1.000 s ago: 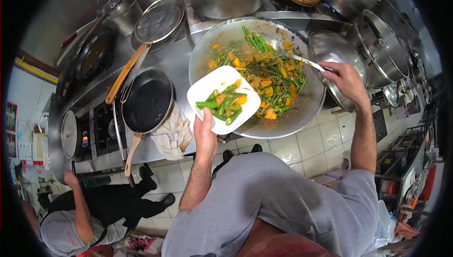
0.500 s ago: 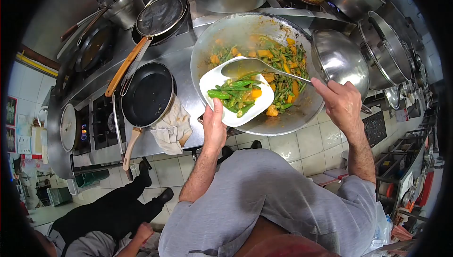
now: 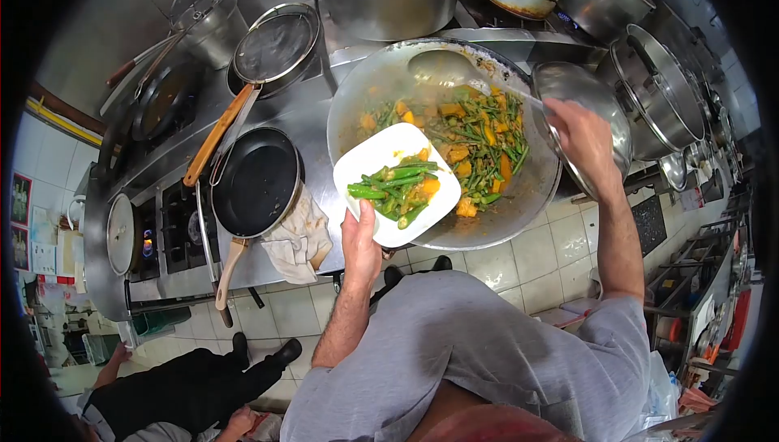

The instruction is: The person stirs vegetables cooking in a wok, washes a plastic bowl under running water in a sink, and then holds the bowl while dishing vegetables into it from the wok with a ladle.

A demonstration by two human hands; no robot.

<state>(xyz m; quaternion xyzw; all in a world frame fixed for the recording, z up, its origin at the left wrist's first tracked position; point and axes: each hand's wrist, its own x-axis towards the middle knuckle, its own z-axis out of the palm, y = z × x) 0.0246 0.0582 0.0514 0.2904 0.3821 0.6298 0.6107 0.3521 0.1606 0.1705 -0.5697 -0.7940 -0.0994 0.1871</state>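
Observation:
A square white plate [image 3: 357, 168] with green vegetables and orange pieces on it is held by my left hand [image 3: 361, 245], thumb over its near rim. Behind and right of the plate is a large round metal pan [image 3: 527, 198], holding green beans and orange chunks. My right hand [image 3: 581, 137] is closed round the handle of a big metal spoon [image 3: 442, 68]. The spoon's bowl hangs over the far part of the pan and looks empty.
A black frying pan [image 3: 256, 182] and a cloth [image 3: 296, 239] lie on the steel counter at left. A strainer [image 3: 276, 43] is behind them. Pots and a metal bowl [image 3: 568, 89] stand at right. At lower left is a co-worker [image 3: 162, 389].
The spoon first moved from the pan to over the plate, then back to the far side of the pan. The vegetables on the plate have shifted. The co-worker has changed posture.

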